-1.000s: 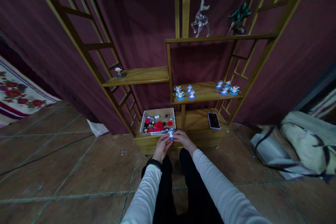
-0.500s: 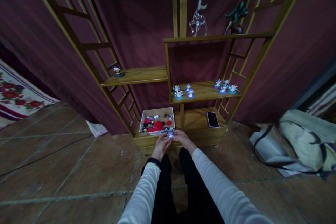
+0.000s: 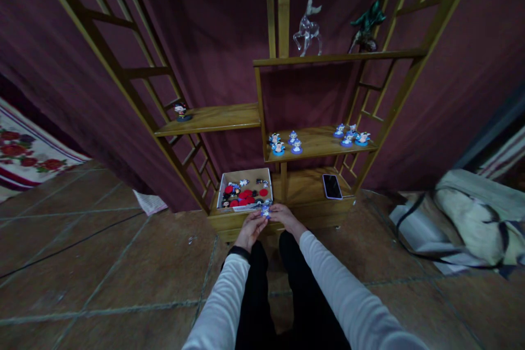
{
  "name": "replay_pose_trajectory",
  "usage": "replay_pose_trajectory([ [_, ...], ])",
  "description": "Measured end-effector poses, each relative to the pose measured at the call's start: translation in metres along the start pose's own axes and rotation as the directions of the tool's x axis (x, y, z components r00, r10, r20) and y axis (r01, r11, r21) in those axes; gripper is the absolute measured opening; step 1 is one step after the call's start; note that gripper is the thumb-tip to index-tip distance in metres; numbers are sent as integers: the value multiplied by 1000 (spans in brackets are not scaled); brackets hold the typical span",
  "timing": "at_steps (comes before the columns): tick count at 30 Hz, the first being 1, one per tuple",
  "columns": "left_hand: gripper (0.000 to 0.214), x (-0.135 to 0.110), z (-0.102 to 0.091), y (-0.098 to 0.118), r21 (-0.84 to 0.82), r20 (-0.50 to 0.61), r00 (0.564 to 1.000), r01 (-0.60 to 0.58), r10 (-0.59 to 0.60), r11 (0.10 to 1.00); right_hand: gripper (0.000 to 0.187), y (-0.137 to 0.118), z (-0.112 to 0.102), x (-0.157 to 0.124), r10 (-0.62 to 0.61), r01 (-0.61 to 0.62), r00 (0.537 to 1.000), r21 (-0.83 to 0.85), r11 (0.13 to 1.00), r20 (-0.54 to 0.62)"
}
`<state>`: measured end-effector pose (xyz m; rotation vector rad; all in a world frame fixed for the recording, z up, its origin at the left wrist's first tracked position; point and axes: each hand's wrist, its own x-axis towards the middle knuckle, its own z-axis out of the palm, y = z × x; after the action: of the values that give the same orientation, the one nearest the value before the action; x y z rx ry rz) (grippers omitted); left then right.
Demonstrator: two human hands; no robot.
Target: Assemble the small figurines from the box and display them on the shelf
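Observation:
Both my hands meet in front of the lowest shelf, pinching one small blue and white figurine (image 3: 266,210) between them. My left hand (image 3: 251,228) grips it from the left and my right hand (image 3: 285,217) from the right. Just behind the hands sits a white box (image 3: 245,175) with red discs and small figures inside. On the middle shelf (image 3: 318,145) stand two groups of similar blue figurines (image 3: 283,143), one at the left and one at the right (image 3: 350,135).
A phone (image 3: 331,186) lies on the lowest shelf right of the box. A small dark-haired figure (image 3: 180,111) stands on the left shelf. A glass deer (image 3: 307,22) and a green figure (image 3: 365,22) top the rack. A bag (image 3: 463,219) lies on the floor at right.
My hands stay together on the figurine and turn it slightly. The view has drifted a little, nothing else moved.

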<state>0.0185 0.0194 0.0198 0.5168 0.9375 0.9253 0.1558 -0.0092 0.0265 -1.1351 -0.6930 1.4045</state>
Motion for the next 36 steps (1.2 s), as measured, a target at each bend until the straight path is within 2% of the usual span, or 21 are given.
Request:
replay_pose_trajectory([
  [12, 28, -2, 1, 1, -5, -1, 1000, 16, -16, 1000, 36, 2, 0, 1, -2, 2, 1000, -12, 1000, -6],
  [21, 16, 0, -1, 1, -57, 47, 998, 40, -37, 998, 27, 4, 2, 4, -22, 20, 997, -24, 1000, -77],
  [36, 18, -4, 2, 5, -7, 43, 996, 78, -77, 997, 21, 5, 1, 4, -6, 3, 998, -35, 999, -64],
])
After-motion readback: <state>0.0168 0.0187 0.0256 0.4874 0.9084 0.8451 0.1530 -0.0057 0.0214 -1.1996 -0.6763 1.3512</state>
